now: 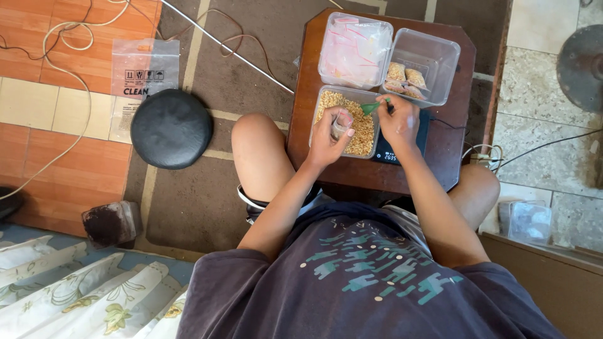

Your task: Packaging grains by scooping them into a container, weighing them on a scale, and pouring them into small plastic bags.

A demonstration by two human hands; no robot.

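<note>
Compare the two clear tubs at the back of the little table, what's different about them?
The left back tub is filled with flat pinkish plastic bags; the right back tub is mostly empty, with a few small filled packets at its near-left corner. The left one looks cloudy, the right see-through. Both are clear, rectangular and lidless, touching side by side.

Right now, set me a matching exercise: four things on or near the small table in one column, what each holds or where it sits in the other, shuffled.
Things:
1. Left hand
2. Right hand
3. Far left tub
4. Black round cushion

States or places:
A. Lies on the floor beside the table
B. Holds a green scoop
C. Filled with clear empty bags
D. Holds a small bag over the grain tub

Pairs: 1-D, 2-B, 3-C, 4-A
</note>
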